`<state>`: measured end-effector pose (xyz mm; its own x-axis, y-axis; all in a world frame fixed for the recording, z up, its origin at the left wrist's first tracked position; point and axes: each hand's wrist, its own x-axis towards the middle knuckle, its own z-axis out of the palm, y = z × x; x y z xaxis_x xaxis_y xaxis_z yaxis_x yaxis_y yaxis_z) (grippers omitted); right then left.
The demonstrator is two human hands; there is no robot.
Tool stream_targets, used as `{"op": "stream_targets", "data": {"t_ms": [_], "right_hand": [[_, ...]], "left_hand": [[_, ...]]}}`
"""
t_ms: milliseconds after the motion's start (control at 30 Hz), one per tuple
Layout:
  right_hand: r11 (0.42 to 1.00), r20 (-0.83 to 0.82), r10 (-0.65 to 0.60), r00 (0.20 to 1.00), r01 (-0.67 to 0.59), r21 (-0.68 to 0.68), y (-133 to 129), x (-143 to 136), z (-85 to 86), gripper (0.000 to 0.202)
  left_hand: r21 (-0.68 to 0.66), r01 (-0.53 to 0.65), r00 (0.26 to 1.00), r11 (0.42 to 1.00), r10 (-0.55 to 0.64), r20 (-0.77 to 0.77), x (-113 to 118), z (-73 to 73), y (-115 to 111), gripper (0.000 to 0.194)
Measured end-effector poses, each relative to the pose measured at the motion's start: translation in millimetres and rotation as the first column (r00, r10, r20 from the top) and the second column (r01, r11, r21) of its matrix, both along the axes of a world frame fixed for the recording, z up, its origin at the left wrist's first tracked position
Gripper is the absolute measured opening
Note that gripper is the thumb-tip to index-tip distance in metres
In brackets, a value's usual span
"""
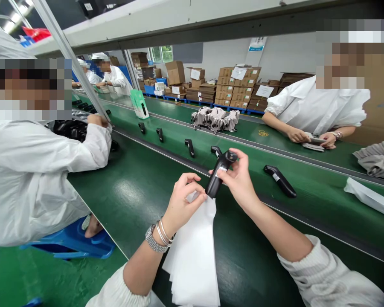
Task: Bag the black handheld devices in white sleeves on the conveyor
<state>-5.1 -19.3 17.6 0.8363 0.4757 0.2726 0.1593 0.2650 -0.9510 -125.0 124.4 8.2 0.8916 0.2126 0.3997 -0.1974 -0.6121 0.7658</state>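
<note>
My right hand [238, 175] grips a black handheld device [220, 172] with a white label, its head up and its handle end tilted down to the left. My left hand [184, 200] pinches the upper end of a white paper-like sleeve [196, 247], right beside the device's lower end. The sleeve lies on top of a fanned stack of similar white sleeves on the green table [249, 260]. Whether the device's tip is inside the sleeve's mouth, I cannot tell.
Black devices [280, 181] lie spaced along the green belt [243, 187]. A white wrapped item [371, 198] is at the right. Grey bundles [216, 119] and a green-white box [139, 104] stand farther back. One person [35, 157] sits left, another [316, 106] works across.
</note>
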Motion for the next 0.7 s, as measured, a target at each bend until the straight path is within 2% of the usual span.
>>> {"op": "stream_targets", "data": {"t_ms": [100, 233, 367, 467, 600, 700], "right_hand": [[0.999, -0.001, 0.041, 0.999, -0.041, -0.007, 0.7, -0.1, -1.0, 0.064], [0.987, 0.079, -0.14, 0.987, 0.133, 0.086, -8.2, 3.1, 15.1, 0.068], [0.983, 0.116, -0.166, 0.979, 0.156, 0.094, -12.8, 0.6, 23.7, 0.067], [0.991, 0.091, -0.112, 0.99, 0.105, 0.079, -6.4, -0.9, 14.3, 0.067], [0.996, 0.032, -0.004, 0.999, 0.001, 0.091, 4.5, -0.8, -0.2, 0.067], [0.994, 0.056, 0.084, 0.995, -0.088, 0.062, 11.3, -6.7, -8.4, 0.048]], "left_hand": [[0.082, -0.006, 1.0, 0.997, 0.005, 0.016, 0.6, 2.7, -1.5, 0.007], [0.291, -0.031, 0.999, 0.956, 0.022, 0.034, 0.2, 5.7, 3.5, 0.009], [0.411, -0.007, 0.998, 0.912, -0.02, 0.062, 1.3, 9.7, 9.2, 0.011], [0.388, 0.016, 0.997, 0.921, -0.042, 0.057, 2.3, 12.6, 9.4, 0.008], [0.278, 0.067, 0.997, 0.958, -0.076, 0.021, 3.3, 13.7, 6.6, 0.009], [0.156, 0.05, 0.996, 0.987, -0.061, 0.071, 9.6, 12.4, 6.0, 0.013]]}}
